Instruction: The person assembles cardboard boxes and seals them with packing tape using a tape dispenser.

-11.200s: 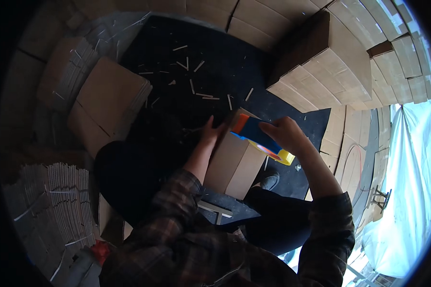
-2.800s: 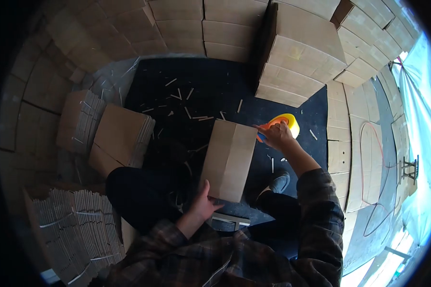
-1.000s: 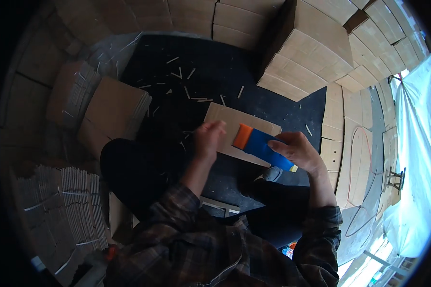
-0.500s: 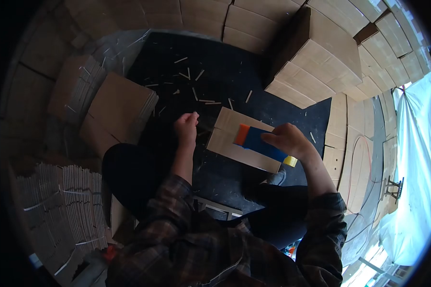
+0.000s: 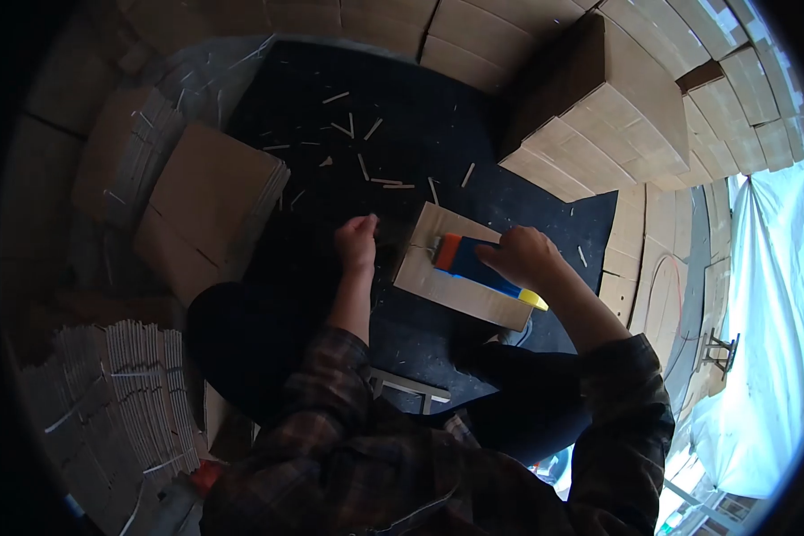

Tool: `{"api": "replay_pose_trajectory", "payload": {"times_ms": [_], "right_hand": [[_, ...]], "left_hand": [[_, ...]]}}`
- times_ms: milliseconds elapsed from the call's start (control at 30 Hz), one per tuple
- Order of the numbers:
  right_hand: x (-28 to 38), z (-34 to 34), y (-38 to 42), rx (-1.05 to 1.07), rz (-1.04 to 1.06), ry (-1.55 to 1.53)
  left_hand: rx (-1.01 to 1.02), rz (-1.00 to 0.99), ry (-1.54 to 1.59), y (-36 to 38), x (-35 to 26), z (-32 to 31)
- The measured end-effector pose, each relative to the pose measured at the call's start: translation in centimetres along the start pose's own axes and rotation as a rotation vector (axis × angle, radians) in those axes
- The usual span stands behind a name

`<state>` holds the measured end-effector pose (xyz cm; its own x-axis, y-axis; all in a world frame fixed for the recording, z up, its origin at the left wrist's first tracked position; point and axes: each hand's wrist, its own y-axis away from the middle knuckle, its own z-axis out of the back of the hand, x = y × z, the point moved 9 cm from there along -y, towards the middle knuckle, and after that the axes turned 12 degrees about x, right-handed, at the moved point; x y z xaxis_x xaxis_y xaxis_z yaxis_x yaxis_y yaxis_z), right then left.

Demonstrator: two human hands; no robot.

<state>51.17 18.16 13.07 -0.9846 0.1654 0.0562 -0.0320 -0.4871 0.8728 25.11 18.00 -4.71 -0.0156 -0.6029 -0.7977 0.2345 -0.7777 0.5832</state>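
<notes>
My right hand is wrapped round a blue hand tool with an orange end and a yellow end; its exact kind does not show. The tool lies slantwise over the top of a cardboard box, its orange end towards the box's left side, where a small greyish bit shows. My left hand hangs to the left of the box with its fingers curled closed, apart from the cardboard. What those fingers hold, if anything, is hidden.
Thin wooden sticks lie scattered on the dark floor mat. Flattened cartons are stacked at left and lower left. A large cardboard box stands at the back right. White plastic sheeting hangs at far right.
The blue tool has shifted slightly along the box top, its yellow end now lower. My left hand has moved a little to the right. The whole view has shifted slightly.
</notes>
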Motion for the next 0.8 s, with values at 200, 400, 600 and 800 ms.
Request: {"api": "replay_pose_trajectory", "payload": {"times_ms": [200, 400, 600, 800], "right_hand": [[0.3, 0.1, 0.1, -0.012, -0.028, 0.005], [0.4, 0.0, 0.0, -0.022, -0.020, 0.033], [-0.1, -0.2, -0.2, -0.046, -0.014, -0.008], [0.1, 0.0, 0.6, -0.020, -0.004, -0.053]], "left_hand": [[0.263, 0.107, 0.263, -4.6, 9.7, -6.0], [0.420, 0.184, 0.100, -4.6, 12.2, -7.4], [0.375, 0.072, 0.340, 0.4, 6.0, -4.8], [0.781, 0.229, 0.245, 0.8, 9.2, -7.7]]}}
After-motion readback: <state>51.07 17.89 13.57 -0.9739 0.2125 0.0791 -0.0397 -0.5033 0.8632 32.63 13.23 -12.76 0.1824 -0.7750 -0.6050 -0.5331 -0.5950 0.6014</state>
